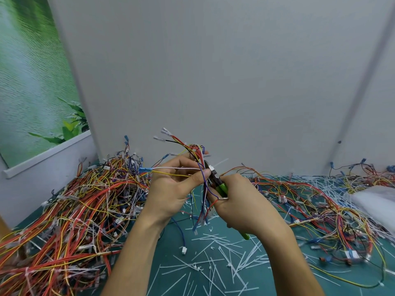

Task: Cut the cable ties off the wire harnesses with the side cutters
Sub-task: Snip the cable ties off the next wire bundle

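My left hand (173, 184) grips a small wire harness (193, 151) of red, yellow, white and blue wires, raised above the table. My right hand (241, 207) is closed around the green handles of the side cutters (221, 187). The cutter jaws (210, 170) sit against the bundle just beside my left thumb, where a white cable tie tail (221, 162) sticks out to the right. Loose wire ends with connectors hang down between my hands.
A big heap of tied harnesses (70, 212) fills the left of the green mat (188, 242). Another spread of harnesses (333, 212) lies on the right beside a white bag (378, 201). Several cut white ties (224, 265) litter the mat in front. Grey partition walls stand close behind.
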### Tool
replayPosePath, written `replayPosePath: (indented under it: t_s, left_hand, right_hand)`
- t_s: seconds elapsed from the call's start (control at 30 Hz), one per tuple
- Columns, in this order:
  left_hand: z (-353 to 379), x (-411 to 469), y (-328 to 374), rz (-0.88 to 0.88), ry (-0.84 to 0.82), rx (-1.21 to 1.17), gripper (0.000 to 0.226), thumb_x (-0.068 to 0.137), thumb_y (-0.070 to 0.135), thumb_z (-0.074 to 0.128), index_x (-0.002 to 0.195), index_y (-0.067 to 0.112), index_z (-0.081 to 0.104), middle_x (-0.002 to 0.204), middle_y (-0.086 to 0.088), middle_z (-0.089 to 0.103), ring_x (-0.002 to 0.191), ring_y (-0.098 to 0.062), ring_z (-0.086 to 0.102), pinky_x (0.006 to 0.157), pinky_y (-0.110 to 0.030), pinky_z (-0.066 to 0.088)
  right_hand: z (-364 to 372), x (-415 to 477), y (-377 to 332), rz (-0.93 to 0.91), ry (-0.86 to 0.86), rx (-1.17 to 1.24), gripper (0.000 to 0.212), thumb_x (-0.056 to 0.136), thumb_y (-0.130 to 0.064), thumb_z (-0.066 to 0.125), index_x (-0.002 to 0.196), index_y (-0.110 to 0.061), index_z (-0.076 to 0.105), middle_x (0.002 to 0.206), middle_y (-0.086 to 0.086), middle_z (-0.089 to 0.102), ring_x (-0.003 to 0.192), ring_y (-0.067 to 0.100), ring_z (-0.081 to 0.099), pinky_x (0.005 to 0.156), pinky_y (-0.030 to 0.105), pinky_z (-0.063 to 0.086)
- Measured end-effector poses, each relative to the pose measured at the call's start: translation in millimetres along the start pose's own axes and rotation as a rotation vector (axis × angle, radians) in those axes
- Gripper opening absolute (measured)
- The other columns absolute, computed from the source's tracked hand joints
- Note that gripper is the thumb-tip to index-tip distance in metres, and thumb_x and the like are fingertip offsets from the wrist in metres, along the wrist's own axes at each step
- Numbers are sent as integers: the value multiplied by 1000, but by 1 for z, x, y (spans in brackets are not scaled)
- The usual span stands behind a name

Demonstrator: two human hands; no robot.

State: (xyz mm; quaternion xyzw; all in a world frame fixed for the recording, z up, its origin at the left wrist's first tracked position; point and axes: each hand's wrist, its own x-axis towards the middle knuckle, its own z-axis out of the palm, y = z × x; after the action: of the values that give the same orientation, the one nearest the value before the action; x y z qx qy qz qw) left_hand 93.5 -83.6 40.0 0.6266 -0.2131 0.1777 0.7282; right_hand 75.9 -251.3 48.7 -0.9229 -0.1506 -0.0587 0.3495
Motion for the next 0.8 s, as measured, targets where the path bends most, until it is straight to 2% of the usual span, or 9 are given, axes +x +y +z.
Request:
replayPosePath:
  t_s: [0.1,0.23,0.3,0.37,0.43,0.57,0.63,0.7,0.8]
  left_hand:
    - [-1,1,-1,-3,-8,-30,13,75,9,81,76,21,74,106,-8,78,109,-21,72,84,-22,56]
    - [-4,2,-2,-53,-37,-139,11,75,8,80,80,8,71,118,-12,74,116,-24,69,87,-25,54]
    - [-5,1,-1,-77,-26,-188,16,71,10,81,79,5,68,116,-9,75,112,-21,70,83,-23,55]
    - [-4,1,0,-104,14,-197,21,65,15,84,77,9,68,105,-10,75,96,-18,72,78,-24,55]
    - [-3,0,1,-116,39,-215,20,62,17,85,74,14,70,101,-13,73,88,-18,70,75,-24,55]
    - [-5,0,4,-116,31,-212,22,60,19,86,74,14,70,102,-16,71,89,-21,70,77,-26,56]
    - [-7,0,4,-118,31,-196,23,61,20,86,75,13,69,99,-16,71,88,-21,69,77,-26,55]
    - [-7,0,3,-116,30,-189,22,61,20,86,75,14,70,98,-13,73,88,-20,70,76,-26,55]
    - [-6,1,2,-97,2,-209,16,64,17,84,74,14,72,109,-9,76,101,-18,72,78,-23,55]
  right_hand:
    - [2,1,1,-23,17,3,29,102,-34,57,74,-26,52,70,1,58,61,27,63,54,37,52]
    - [6,0,1,-60,41,-12,25,102,-32,56,80,-19,57,66,-2,52,57,18,41,53,31,38]
    - [6,-1,0,-70,41,-13,27,102,-32,56,77,-21,54,66,-4,51,57,16,41,54,27,38]
    - [5,-2,-2,-89,61,-14,34,102,-31,56,70,-22,49,60,-3,45,54,17,37,48,23,32]
    - [6,-2,-3,-106,87,13,38,102,-29,57,66,-20,47,54,-1,39,52,18,34,46,25,33]
    - [7,-1,-4,-114,93,43,34,102,-29,57,71,-16,55,52,-2,41,48,18,36,37,23,33]
    - [7,-2,-5,-104,93,48,37,102,-29,57,67,-18,52,48,-4,40,46,18,36,36,23,32]
    - [6,-2,-6,-99,92,48,39,102,-28,57,64,-20,47,47,-5,41,48,18,35,39,22,32]
    - [4,-4,-8,-97,84,16,40,101,-27,56,64,-19,44,52,0,37,51,19,29,45,25,31]
